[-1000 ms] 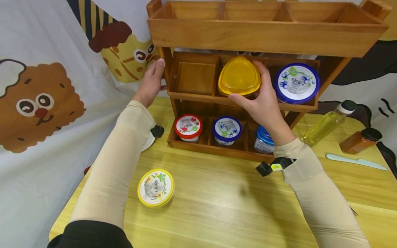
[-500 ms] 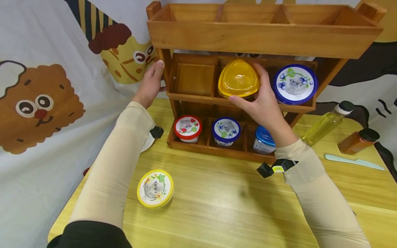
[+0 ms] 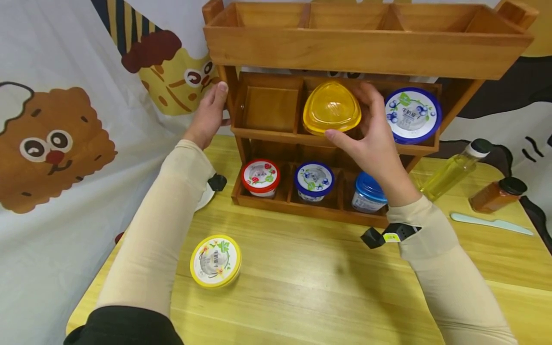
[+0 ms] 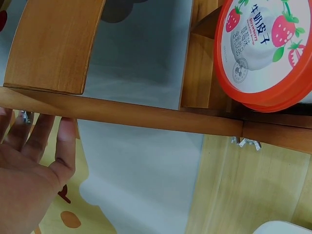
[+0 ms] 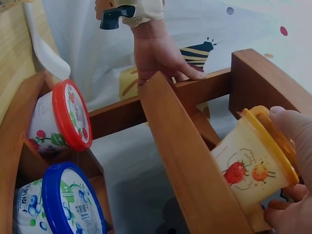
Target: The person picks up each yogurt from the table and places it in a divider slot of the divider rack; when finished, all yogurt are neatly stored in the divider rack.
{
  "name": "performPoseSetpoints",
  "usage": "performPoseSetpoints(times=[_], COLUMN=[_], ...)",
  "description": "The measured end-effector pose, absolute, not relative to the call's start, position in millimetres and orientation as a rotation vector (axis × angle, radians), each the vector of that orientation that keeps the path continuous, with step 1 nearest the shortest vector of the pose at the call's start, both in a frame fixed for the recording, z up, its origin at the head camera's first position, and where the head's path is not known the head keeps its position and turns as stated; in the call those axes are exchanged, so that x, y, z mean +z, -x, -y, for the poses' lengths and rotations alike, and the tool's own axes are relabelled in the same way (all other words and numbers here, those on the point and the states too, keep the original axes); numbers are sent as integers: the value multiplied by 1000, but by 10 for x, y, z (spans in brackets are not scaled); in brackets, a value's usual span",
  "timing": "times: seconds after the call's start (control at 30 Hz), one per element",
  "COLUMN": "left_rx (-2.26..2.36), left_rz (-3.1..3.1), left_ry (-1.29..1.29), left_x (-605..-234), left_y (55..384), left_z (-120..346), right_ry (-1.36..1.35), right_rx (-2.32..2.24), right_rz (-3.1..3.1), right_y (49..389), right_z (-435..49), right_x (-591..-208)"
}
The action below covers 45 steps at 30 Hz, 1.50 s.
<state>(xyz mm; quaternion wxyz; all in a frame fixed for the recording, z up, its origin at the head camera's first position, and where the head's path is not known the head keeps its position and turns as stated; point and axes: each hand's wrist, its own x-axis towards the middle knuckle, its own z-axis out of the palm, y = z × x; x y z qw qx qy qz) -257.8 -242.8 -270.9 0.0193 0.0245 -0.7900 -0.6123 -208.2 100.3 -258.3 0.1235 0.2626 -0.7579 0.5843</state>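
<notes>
A cup with a translucent yellow, rounded-triangular lid point(image 3: 331, 108) stands in the middle compartment of the wooden shelf's point(image 3: 366, 52) second tier. My right hand point(image 3: 379, 139) is loosely spread around its right side. The thumb tip is right at the lid's lower edge, while a gap shows between the lid and the other fingers. Strawberry pictures mark the cup's pale side point(image 5: 248, 170) in the right wrist view. My left hand point(image 3: 209, 112) holds the shelf's left side frame, also seen in the left wrist view, where the fingers point(image 4: 44, 136) reach the wooden rail point(image 4: 146, 117).
Right of the yellow-lidded cup sits a blue-rimmed tub point(image 3: 413, 115). The bottom tier bears a red-lidded tub point(image 3: 260, 176), a blue-lidded tub point(image 3: 314, 179) and a light-blue-lidded one point(image 3: 368, 194). A yellow-lidded tub point(image 3: 215, 261), oil bottle point(image 3: 454, 170), jar point(image 3: 498, 195) and knife point(image 3: 491, 223) are on the table.
My right hand's fingers have loosened from the yellow-lidded cup and shifted slightly right. The cup stays in its compartment. My left hand stays on the shelf frame.
</notes>
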Motion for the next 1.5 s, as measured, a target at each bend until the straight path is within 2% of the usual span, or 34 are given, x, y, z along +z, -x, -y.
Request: performPoseSetpoints(times=[0.47, 0.77, 1.07, 1.5], left_rx=[-1917, -1919, -1910, -1915], left_rz=[2438, 2437, 2474, 2462], left_ry=[-63, -65, -91, -84], left_x=[-2723, -2671, -2523, -2523], left_y=[2579, 2534, 2351, 2349], left_z=[2415, 2410, 2310, 2306], right_ry=[-775, -1141, -1381, -1453], right_rx=[1643, 1666, 1646, 1827], right_rz=[2129, 1929, 2073, 2390], right_y=[1852, 1608, 1408, 1258], right_z=[-1047, -912, -647, -365], right_x=[-2477, -2499, -2744, -3304])
